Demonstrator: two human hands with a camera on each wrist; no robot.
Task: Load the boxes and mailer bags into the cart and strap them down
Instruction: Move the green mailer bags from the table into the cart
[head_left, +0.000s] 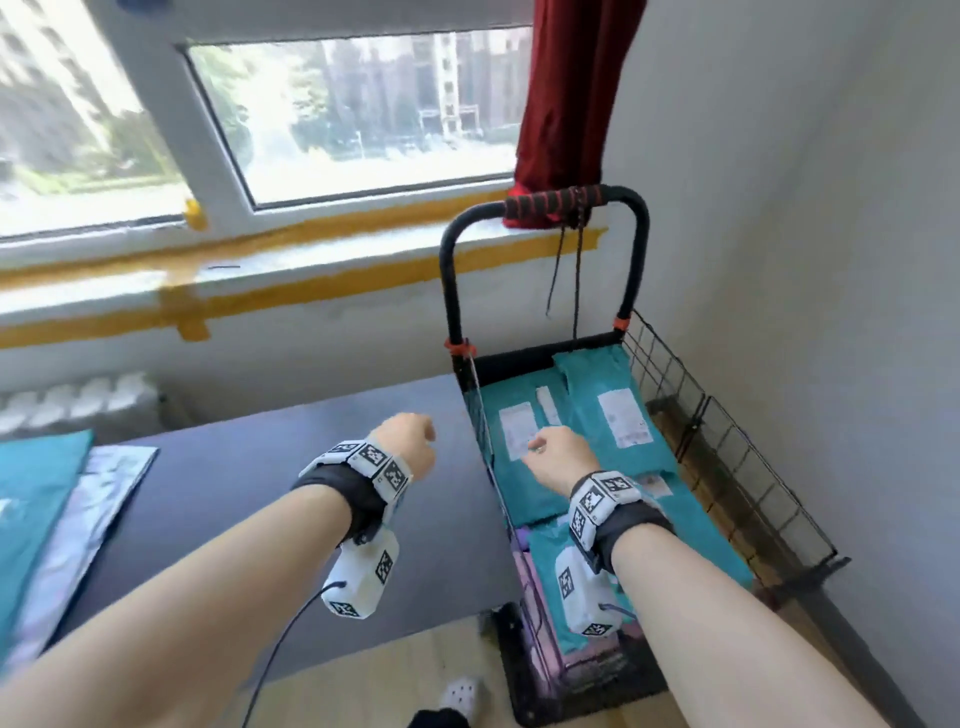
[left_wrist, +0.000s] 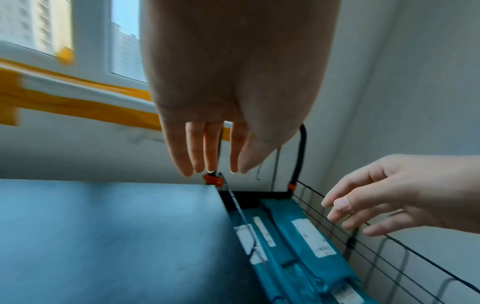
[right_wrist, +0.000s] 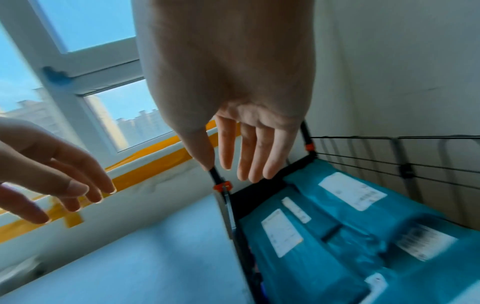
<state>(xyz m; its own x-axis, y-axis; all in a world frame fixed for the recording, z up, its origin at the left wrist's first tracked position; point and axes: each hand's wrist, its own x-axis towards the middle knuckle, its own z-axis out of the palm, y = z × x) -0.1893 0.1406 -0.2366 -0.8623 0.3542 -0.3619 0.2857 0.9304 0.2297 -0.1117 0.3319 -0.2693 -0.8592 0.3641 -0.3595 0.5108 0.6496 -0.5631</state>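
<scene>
Your left hand (head_left: 410, 441) and right hand (head_left: 558, 457) hover loose-fingered — holding nothing — above the teal mailer bags (head_left: 602, 415) in the cart (head_left: 727, 457).

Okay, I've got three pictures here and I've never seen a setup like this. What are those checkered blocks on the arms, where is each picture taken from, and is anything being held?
These are a person's two bare hands, not a machine. The checkered blocks are cameras strapped to each wrist. The big picture comes from a head camera looking down; the other two look along each hand. The left hand and right hand are both open and hold nothing. Beside a dark table stands a wire cart already filled with teal mailer bags. Dark cords hang from its handle.
</scene>
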